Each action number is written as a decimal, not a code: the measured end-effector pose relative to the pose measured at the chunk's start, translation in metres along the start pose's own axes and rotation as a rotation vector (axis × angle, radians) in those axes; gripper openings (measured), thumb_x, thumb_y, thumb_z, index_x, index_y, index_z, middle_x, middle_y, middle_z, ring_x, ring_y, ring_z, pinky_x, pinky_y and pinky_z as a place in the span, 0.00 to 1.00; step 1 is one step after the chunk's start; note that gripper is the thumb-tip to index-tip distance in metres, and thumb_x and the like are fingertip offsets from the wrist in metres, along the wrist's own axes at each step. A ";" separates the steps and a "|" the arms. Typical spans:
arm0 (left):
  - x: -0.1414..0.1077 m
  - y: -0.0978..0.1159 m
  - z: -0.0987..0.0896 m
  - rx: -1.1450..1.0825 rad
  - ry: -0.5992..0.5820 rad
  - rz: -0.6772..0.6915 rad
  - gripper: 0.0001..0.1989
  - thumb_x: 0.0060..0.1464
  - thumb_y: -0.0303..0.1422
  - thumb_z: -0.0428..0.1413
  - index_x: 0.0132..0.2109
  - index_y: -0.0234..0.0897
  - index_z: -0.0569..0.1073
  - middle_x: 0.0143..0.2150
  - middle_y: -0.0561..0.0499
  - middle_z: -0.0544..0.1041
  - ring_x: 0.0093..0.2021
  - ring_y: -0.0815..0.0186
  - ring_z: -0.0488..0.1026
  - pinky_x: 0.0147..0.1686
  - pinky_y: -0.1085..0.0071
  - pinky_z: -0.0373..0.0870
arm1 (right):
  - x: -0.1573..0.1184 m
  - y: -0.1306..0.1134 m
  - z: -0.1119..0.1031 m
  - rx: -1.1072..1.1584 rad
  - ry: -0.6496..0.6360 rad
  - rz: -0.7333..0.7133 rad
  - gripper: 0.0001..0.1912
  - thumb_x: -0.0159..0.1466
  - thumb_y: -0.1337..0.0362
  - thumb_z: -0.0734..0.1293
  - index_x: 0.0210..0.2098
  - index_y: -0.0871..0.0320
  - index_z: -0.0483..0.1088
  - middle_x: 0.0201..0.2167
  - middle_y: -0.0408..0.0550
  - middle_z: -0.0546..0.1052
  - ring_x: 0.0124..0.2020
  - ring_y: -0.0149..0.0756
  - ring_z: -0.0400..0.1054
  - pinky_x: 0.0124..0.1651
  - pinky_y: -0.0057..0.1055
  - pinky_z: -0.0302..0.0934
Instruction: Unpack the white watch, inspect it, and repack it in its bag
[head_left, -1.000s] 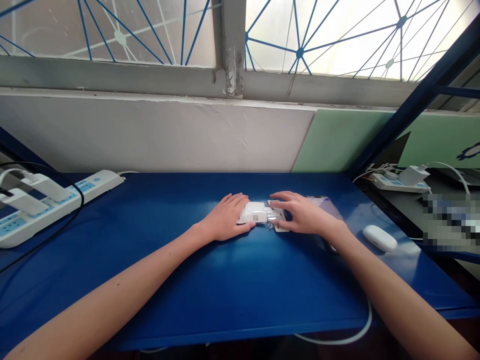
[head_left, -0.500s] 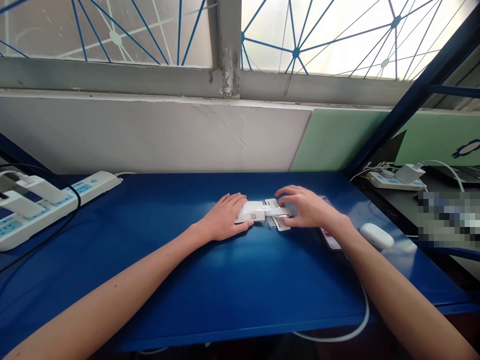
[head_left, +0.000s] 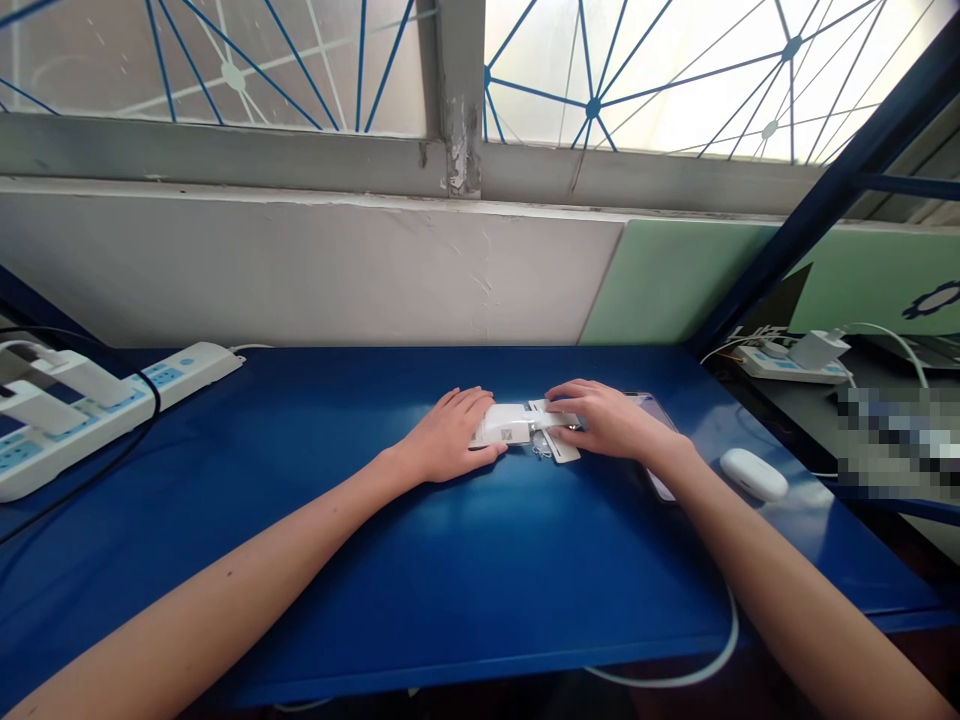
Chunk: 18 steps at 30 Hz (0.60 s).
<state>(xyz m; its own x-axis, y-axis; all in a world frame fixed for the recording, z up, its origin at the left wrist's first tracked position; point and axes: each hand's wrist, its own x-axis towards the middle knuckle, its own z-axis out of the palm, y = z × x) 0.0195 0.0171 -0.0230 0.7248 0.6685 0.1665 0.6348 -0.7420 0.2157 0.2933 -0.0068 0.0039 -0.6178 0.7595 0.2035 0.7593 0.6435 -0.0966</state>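
A small white box [head_left: 508, 424] with a printed square code lies on the blue desk. My left hand [head_left: 448, 437] grips its left end, fingers along the far side and thumb along the near side. From the box's right end a shiny clear strip [head_left: 546, 417] runs toward my right hand [head_left: 600, 415]. That hand's bent fingers and thumb close around the strip's right end, and they hide part of it. Beneath the strip lies a white card [head_left: 564, 449], poking out toward me. Beside it is a small thin wire-like piece [head_left: 539, 444], too small to name.
A phone [head_left: 658, 488] lies partly under my right wrist, and a white rounded case [head_left: 754, 474] is right of it. A white power strip [head_left: 199, 362] with plugged chargers and a black cable occupies the left. A white cable [head_left: 697, 680] loops past the desk's front edge.
My right hand has moved slightly left and its fingers have come down over the strip's end. More of the phone's far end shows. My left hand and the box have stayed put.
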 end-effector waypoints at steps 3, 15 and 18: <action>0.000 0.000 0.001 0.001 0.007 -0.001 0.33 0.60 0.52 0.47 0.63 0.33 0.60 0.64 0.38 0.63 0.65 0.51 0.58 0.64 0.54 0.50 | 0.002 -0.004 -0.001 -0.034 -0.011 0.003 0.14 0.65 0.60 0.62 0.45 0.58 0.73 0.47 0.56 0.77 0.47 0.49 0.70 0.50 0.43 0.63; 0.000 0.000 -0.002 0.000 -0.002 0.004 0.33 0.60 0.52 0.47 0.62 0.33 0.60 0.64 0.38 0.64 0.65 0.51 0.58 0.63 0.54 0.51 | 0.001 -0.003 -0.003 0.093 0.172 0.178 0.13 0.64 0.52 0.63 0.41 0.53 0.72 0.37 0.50 0.79 0.37 0.43 0.73 0.40 0.36 0.63; 0.000 0.000 -0.002 -0.003 0.001 0.010 0.32 0.60 0.51 0.47 0.62 0.33 0.60 0.63 0.38 0.64 0.65 0.51 0.58 0.64 0.54 0.51 | 0.001 -0.004 -0.002 0.361 0.288 0.216 0.15 0.59 0.50 0.69 0.33 0.55 0.74 0.32 0.47 0.79 0.31 0.39 0.72 0.35 0.33 0.64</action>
<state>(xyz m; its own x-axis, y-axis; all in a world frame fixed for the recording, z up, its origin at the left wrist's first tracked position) 0.0188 0.0171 -0.0215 0.7309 0.6609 0.1701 0.6265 -0.7487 0.2168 0.2900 -0.0085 0.0067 -0.3341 0.8548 0.3971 0.7131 0.5047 -0.4866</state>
